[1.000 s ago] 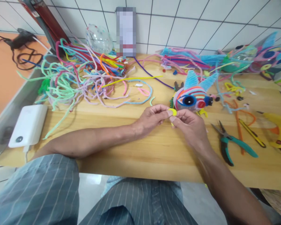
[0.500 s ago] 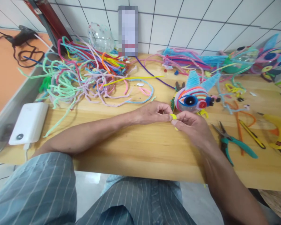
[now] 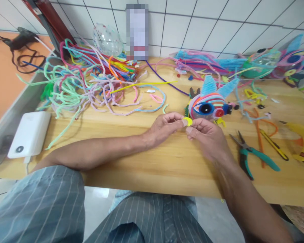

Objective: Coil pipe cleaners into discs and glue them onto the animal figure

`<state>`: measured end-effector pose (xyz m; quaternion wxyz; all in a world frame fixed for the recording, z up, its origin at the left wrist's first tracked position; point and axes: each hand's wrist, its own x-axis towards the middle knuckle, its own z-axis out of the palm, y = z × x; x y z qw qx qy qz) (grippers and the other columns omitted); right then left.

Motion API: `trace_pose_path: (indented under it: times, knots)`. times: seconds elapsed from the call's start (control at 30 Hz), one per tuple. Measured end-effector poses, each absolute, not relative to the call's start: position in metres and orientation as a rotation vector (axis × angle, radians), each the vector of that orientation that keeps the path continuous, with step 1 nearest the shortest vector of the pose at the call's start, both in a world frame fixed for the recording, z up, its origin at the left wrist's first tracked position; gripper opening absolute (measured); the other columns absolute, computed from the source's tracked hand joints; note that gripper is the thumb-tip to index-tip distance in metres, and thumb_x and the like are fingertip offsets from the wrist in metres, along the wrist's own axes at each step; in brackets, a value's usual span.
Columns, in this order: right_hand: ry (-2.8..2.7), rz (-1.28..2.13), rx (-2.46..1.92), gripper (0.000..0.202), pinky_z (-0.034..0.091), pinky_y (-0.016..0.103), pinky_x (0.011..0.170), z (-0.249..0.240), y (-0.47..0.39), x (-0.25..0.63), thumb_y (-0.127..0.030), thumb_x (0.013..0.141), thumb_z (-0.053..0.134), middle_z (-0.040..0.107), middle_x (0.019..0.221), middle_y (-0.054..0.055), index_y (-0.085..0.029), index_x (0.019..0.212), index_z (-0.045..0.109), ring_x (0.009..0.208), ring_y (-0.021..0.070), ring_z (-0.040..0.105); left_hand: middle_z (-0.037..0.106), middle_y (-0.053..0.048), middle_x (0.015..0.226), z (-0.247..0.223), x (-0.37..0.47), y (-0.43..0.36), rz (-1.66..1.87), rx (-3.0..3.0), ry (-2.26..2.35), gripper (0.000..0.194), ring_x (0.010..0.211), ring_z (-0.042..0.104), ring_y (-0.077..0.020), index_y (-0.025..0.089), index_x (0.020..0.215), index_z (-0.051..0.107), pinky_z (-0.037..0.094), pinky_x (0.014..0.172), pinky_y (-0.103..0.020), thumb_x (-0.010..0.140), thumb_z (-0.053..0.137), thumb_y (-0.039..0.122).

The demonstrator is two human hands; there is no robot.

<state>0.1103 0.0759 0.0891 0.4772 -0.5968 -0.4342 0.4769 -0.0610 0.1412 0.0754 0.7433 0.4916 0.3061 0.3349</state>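
A small rounded piece of yellow pipe cleaner (image 3: 188, 121), apparently coiled flat, is pinched between both hands above the table. My left hand (image 3: 163, 128) grips it from the left with thumb and finger. From the right, my right hand (image 3: 208, 136) has closed fingertips on its other edge. Just beyond the fingers sits an animal figure (image 3: 209, 104) wrapped in striped pipe cleaners, with blue ears, a blue-and-black eye and a red button. Part of its lower side is hidden behind my right hand.
Green-handled pliers (image 3: 250, 152), a yellow cutter knife (image 3: 273, 144) and a yellow glue gun (image 3: 300, 138) lie at the right. Tangled pipe cleaners (image 3: 71, 91) cover the left back. A white power bank (image 3: 29, 135) lies at the left; a phone (image 3: 137, 32) leans on the wall.
Both hands have turned the yellow piece slightly and raised it a little; its rounded face shows more now. The figure and tools have stayed put.
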Motion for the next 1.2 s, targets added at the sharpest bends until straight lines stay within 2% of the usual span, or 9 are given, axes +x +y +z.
trace_pose_path:
  times: [0.23, 0.43, 0.53, 0.73, 0.9, 1.07, 1.2]
  knots:
    - [-1.086, 1.138, -1.478, 0.026, 0.043, 0.026, 0.058, 0.088, 0.076, 0.111, -0.038, 0.072, 0.087, 0.063, 0.065, -0.003, -0.023, 0.077, 0.066, 0.059, 0.0114, 0.053, 0.060, 0.004, 0.071, 0.071, -0.058, 0.136, 0.661, 0.947, 0.677, 0.042, 0.059, 0.043, -0.0059, 0.016, 0.085, 0.068, 0.031, 0.058, -0.024, 0.073, 0.086, 0.052]
    - [-1.187, 1.158, -1.580, 0.026, 0.038, 0.027, 0.057, 0.100, 0.074, 0.116, -0.039, 0.074, 0.083, 0.058, 0.062, -0.005, -0.023, 0.074, 0.063, 0.056, 0.0109, 0.048, 0.066, 0.002, 0.074, 0.087, -0.066, 0.167, 0.411, 1.253, 0.567, 0.044, 0.067, 0.054, -0.0093, 0.015, 0.084, 0.069, 0.039, 0.065, -0.025, 0.068, 0.092, 0.049]
    - [-1.223, 1.182, -1.599, 0.024, 0.036, 0.027, 0.057, 0.103, 0.073, 0.117, -0.039, 0.075, 0.083, 0.057, 0.062, -0.005, -0.023, 0.074, 0.064, 0.057, 0.0108, 0.047, 0.066, 0.002, 0.075, 0.087, -0.069, 0.173, 0.410, 1.361, 0.514, 0.043, 0.069, 0.054, -0.0096, 0.014, 0.084, 0.070, 0.040, 0.067, -0.025, 0.072, 0.089, 0.050]
    - [-1.160, 1.189, -1.515, 0.020, 0.043, 0.027, 0.058, 0.100, 0.075, 0.121, -0.039, 0.076, 0.083, 0.061, 0.062, -0.003, -0.023, 0.078, 0.071, 0.057, 0.0111, 0.051, 0.062, 0.002, 0.075, 0.079, -0.068, 0.166, 0.582, 1.360, 0.537, 0.044, 0.070, 0.050, -0.0092, 0.014, 0.085, 0.068, 0.039, 0.068, -0.025, 0.077, 0.085, 0.054]
    - [-1.108, 1.177, -1.486, 0.030, 0.047, 0.027, 0.058, 0.094, 0.075, 0.118, -0.042, 0.071, 0.090, 0.065, 0.065, -0.003, -0.023, 0.085, 0.071, 0.057, 0.0116, 0.056, 0.064, 0.001, 0.078, 0.079, -0.064, 0.154, 0.697, 1.257, 0.580, 0.046, 0.073, 0.052, -0.0095, 0.014, 0.084, 0.069, 0.042, 0.072, -0.026, 0.075, 0.086, 0.056]
    - [-1.102, 1.146, -1.485, 0.030, 0.048, 0.027, 0.059, 0.090, 0.075, 0.113, -0.043, 0.074, 0.089, 0.067, 0.066, -0.003, -0.023, 0.083, 0.069, 0.058, 0.0122, 0.059, 0.059, 0.004, 0.072, 0.073, -0.060, 0.136, 0.684, 0.985, 0.658, 0.045, 0.061, 0.043, -0.0057, 0.016, 0.083, 0.067, 0.035, 0.061, -0.024, 0.075, 0.086, 0.056]
    - [-1.161, 1.124, -1.514, 0.028, 0.047, 0.027, 0.058, 0.093, 0.074, 0.115, -0.043, 0.074, 0.087, 0.067, 0.064, -0.002, -0.023, 0.079, 0.067, 0.058, 0.0122, 0.058, 0.061, 0.003, 0.074, 0.073, -0.061, 0.140, 0.614, 1.029, 0.652, 0.045, 0.062, 0.046, -0.0061, 0.015, 0.085, 0.068, 0.035, 0.061, -0.024, 0.074, 0.086, 0.055]
